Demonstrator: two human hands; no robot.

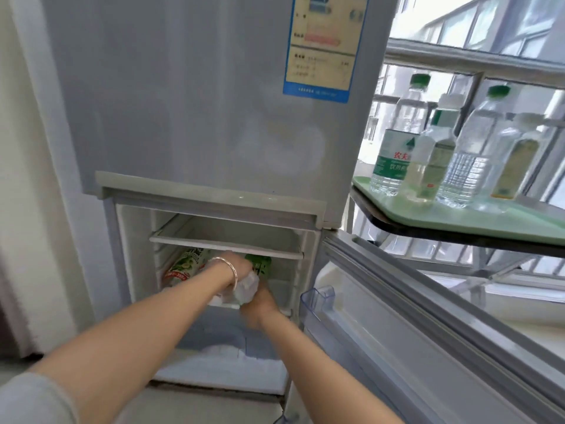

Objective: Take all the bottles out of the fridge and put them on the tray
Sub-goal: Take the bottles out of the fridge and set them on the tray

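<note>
Big grey fridge (pixel 198 102) fills the view, its lower door (pixel 428 316) swung wide to the right and the lower compartment open. Off to the right, a pale green tray (pixel 504 221) sits on a dark shelf by the window, and four bottles (pixel 394 154) are already standing on it in a close cluster, so the job looks well under way.

Down inside, under the white shelf (pixel 226 243), bottles remain: a green-and-red labelled bottle (pixel 183 266) lying tilted at the left, a green-labelled bottle (pixel 260 266) further back to the right.

Both arms are in there now. The left hand (pixel 237 267), bracelet on the wrist, is curled over the top end of a clear bottle (pixel 246 289), and the right hand (pixel 260 304) is closed underneath it, cupping the lower end. That clear bottle sits at the front edge of the compartment, between the two hands.

This looks like the pick-up step. Next move, by my reckoning: draw it clear past the door bin (pixel 318 301), then carry it up and right to the bare part of the tray, beside the others
</note>
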